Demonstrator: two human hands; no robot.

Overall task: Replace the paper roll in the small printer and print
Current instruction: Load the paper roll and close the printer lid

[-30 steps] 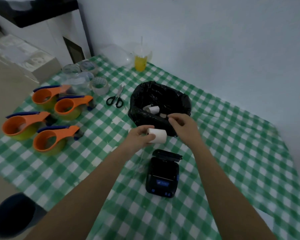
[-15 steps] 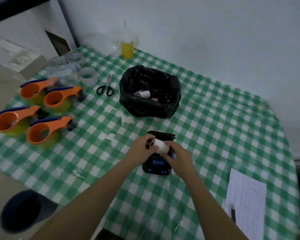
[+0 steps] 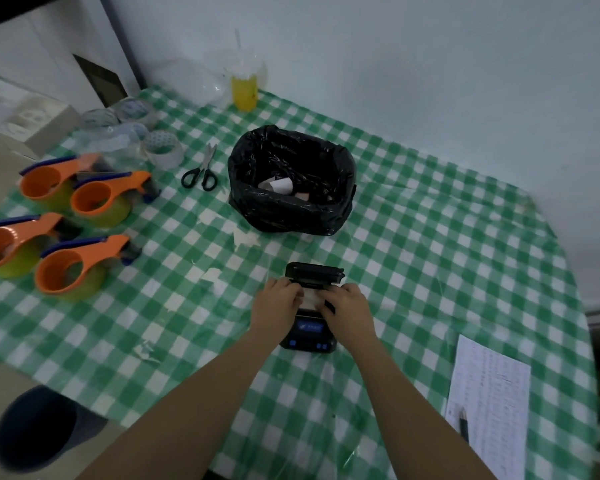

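Note:
A small black printer [image 3: 309,336] with blue buttons lies on the green checked tablecloth, its lid [image 3: 314,273] tipped open at the far end. A white paper roll [image 3: 311,296] sits low in the open compartment. My left hand [image 3: 277,301] holds the roll's left end and my right hand [image 3: 347,307] holds its right end, fingers curled over the compartment's edges. Most of the roll is hidden by my fingers.
A bin lined with a black bag [image 3: 291,216] stands just beyond the printer, with a used roll [image 3: 280,185] inside. Scissors [image 3: 201,169], tape rolls [image 3: 163,148] and several orange tape dispensers [image 3: 84,265] lie at the left. A printed sheet [image 3: 487,407] with a pen lies at the right.
Both hands carried the white roll from in front of the bin down to the printer and lowered it into the open compartment. The view has shifted a little.

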